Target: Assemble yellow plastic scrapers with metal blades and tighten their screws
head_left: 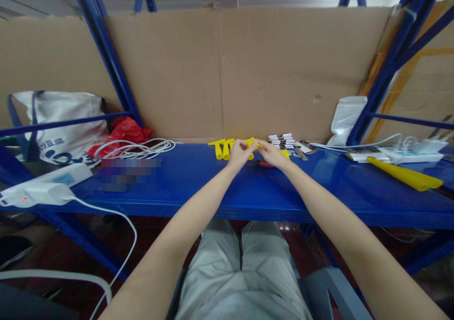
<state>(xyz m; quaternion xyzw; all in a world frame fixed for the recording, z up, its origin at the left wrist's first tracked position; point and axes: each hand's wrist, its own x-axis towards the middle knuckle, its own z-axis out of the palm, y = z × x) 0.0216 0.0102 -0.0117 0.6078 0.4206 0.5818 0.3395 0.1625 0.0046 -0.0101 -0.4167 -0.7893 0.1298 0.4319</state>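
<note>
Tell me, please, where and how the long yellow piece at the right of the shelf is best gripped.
I'd pinch the long yellow piece across its middle with the right hand, from the front: it lies slantwise, narrow end farther back and wide end nearer, with the white power strip behind it.

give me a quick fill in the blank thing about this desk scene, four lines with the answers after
1. The tubes beside the left hand are ____ in colour.
2. The colour of the table is ____.
3. The panel standing behind the table is made of ____.
4. The tote is toward the left of the picture, while the white pouch is toward the ____.

Missing words: yellow; blue; cardboard; right.
</note>
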